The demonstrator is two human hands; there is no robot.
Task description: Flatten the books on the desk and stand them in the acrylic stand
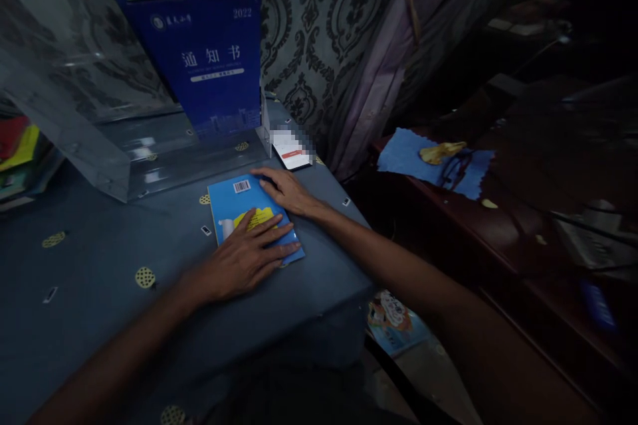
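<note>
A light blue book (224,194) with a barcode and a yellow patch on its cover lies flat on the cloth-covered table (104,332). Across its lower part rests my left hand (249,249), fingers spread and pressed lightly on the cover. My right hand (286,190) lies along the book's upper right edge, fingers stretched out and touching it. Just beyond that hand is a phone (296,158) with a lit screen. Behind the book, a dark blue booklet (219,96) with white lettering stands upright in a clear plastic stand (107,166).
Colourful books (24,153) are stacked at the far left. A patterned curtain (309,26) hangs behind the table. To the right, a dark red surface (448,226) holds a blue cloth (403,156) and cables. Below the table's right edge lies another picture book (393,322).
</note>
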